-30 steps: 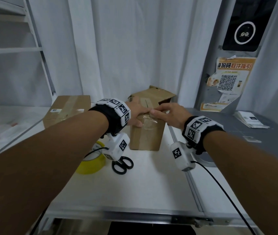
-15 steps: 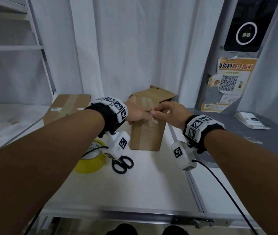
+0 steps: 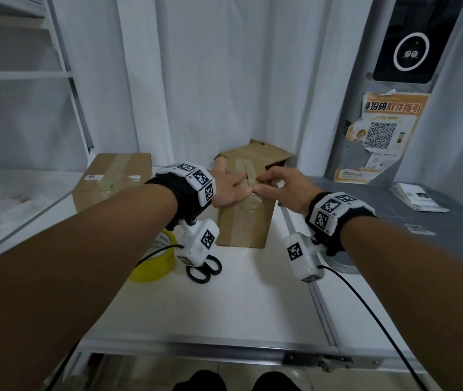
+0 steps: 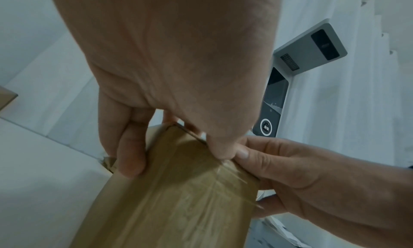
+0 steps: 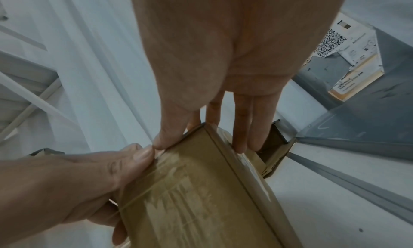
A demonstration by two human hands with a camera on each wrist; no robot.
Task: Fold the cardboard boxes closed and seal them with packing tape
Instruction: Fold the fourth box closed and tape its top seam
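A small brown cardboard box (image 3: 243,224) stands upright in the middle of the white table, with clear packing tape (image 3: 248,206) running over its top and down its front. My left hand (image 3: 236,182) lies across the box top with its fingers stretched out. My right hand (image 3: 267,183) rests on the top from the right with arched fingers. The two thumbs meet on the tape at the top front edge. In the right wrist view my fingers (image 5: 241,142) reach down the box's right side. In the left wrist view one finger (image 4: 132,154) lies on its left side.
A taped box (image 3: 111,179) sits at the back left, and a box with raised flaps (image 3: 255,156) stands right behind the one I touch. A yellow tape roll (image 3: 154,263) and black scissors (image 3: 204,270) lie front left. A grey counter (image 3: 422,227) with papers adjoins on the right.
Both hands have slid along the box top until the thumbs meet at its front edge. My left fingers now lie flatter across the top. The box has stayed in place.
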